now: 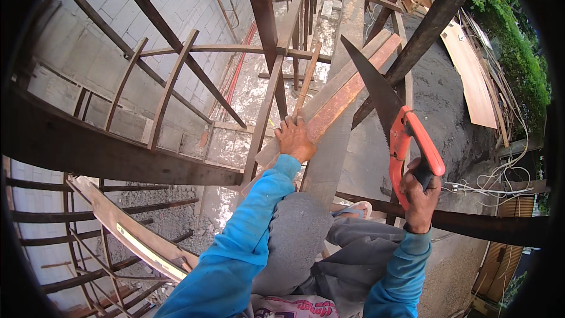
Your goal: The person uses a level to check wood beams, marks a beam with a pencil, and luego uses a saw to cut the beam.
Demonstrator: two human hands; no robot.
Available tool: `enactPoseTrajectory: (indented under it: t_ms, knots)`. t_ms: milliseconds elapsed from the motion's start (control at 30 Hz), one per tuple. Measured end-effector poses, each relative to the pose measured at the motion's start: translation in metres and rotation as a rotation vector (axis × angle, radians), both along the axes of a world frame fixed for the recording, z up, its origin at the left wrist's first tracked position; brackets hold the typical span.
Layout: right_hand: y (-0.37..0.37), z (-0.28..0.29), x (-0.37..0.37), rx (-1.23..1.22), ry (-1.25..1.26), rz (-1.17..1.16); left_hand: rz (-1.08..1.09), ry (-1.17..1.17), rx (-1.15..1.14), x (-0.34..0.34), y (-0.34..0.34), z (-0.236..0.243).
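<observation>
Hands set apart, a person in blue sleeves (235, 244) works among dark framing timbers. At right, the right hand (421, 197) is wrapped around the black-and-orange grip of a handsaw (405, 132), its dark blade angled up and away, toothed edge facing left. At center, the left hand (296, 141) lies on a wooden beam (348, 88) with worn reddish color along one side; whether its fingers clamp the wood cannot be told. The beam slants across a wide plank (327, 168), running from beneath the left hand toward the saw's blade; whether blade and beam touch is unclear. A gray-trousered knee (299, 235) is bent just below the beam. At lower left, a long yellow bar (150, 252) lies along a board (109, 215). A pale block wall (182, 0) rises at upper left; a plywood sheet (469, 76) lies near green foliage (506, 41) at right.
</observation>
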State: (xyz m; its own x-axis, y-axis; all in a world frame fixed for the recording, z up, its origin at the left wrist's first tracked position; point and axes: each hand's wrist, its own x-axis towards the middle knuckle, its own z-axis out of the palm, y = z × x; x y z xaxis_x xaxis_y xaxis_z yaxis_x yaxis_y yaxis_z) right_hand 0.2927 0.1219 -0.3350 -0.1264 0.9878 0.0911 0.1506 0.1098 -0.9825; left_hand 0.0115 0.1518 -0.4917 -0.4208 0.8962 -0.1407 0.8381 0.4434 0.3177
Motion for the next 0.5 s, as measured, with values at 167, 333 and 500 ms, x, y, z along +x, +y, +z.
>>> enactPoseTrajectory:
  t_ms: [167, 333, 500]
  knots:
    - [-0.002, 0.016, -0.024, 0.044, 0.170, -0.006, 0.044, -0.072, -0.032, 0.007, -0.069, -0.017]
    - [-0.007, 0.014, -0.027, 0.066, 0.203, -0.030, -0.035, -0.049, 0.033, -0.019, -0.148, -0.016]
    - [-0.012, 0.012, -0.028, 0.058, 0.207, -0.030, -0.137, -0.019, 0.073, -0.046, -0.198, -0.013]
